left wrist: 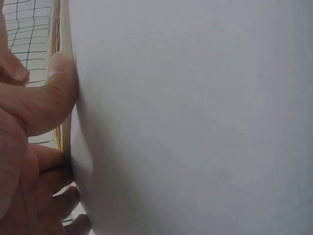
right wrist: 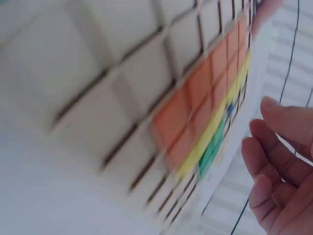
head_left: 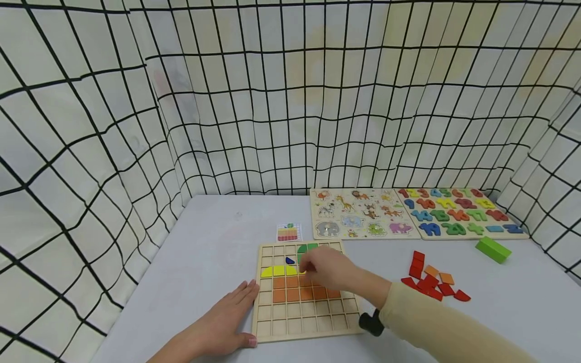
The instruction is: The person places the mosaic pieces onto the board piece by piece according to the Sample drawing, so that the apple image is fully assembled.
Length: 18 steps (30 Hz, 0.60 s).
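Note:
A wooden grid board (head_left: 308, 322) lies on the table with colored tiles in its squares. Two rows of orange tiles (head_left: 286, 288) sit below a yellow row with a rounded left end (head_left: 272, 271). A small dark blue piece (head_left: 290, 260) and green pieces (head_left: 303, 249) are higher up. My left hand (head_left: 222, 317) rests at the board's left edge, fingers extended, thumb (left wrist: 58, 73) against its side. My right hand (head_left: 329, 267) is over the upper board, partly covering yellow and green pieces; its fingers (right wrist: 264, 147) bend loosely with nothing between them.
A small picture card (head_left: 289, 232) lies behind the board. Several red pieces (head_left: 426, 283) and two orange pieces (head_left: 447, 278) lie to the right, with a green block (head_left: 493, 249) beyond. An animal puzzle (head_left: 363, 214) and a number puzzle (head_left: 458, 214) stand behind. Black netting surrounds the table.

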Motion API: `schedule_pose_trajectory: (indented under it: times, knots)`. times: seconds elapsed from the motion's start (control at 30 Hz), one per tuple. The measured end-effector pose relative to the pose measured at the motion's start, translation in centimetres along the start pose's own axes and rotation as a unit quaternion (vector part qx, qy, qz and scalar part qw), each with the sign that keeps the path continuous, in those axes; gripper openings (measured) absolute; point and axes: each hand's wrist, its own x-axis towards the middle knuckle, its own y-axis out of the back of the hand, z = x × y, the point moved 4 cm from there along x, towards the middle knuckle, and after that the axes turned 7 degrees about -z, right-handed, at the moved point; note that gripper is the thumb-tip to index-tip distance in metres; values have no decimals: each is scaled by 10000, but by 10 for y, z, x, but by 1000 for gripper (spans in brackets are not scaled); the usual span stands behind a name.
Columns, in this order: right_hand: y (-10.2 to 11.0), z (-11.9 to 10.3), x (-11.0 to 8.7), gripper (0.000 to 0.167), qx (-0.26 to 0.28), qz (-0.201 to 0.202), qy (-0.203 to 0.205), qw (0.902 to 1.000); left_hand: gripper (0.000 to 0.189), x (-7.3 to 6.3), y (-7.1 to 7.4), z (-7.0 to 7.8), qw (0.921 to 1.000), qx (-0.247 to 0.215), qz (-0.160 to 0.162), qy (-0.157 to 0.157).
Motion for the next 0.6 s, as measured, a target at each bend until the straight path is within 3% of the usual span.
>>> schedule_pose_trajectory:
  times: [0.2, 0.37, 0.5, 0.6]
  knots:
    - [35, 88, -48, 9, 533, 269, -441, 9972, 103, 0, -2, -1, 9999, -102, 32, 48]
    - [56, 159, -98, 17, 623, 455, -935, 9926, 104, 0, -4, -3, 9998, -163, 28, 82]
    - [62, 203, -130, 18, 485, 500, -1338, 9886, 104, 1, -4, -5, 9999, -133, 13, 93]
    - [59, 228, -143, 19, 475, 312, -1729, 9833, 104, 2, -4, -5, 9998, -144, -51, 127]
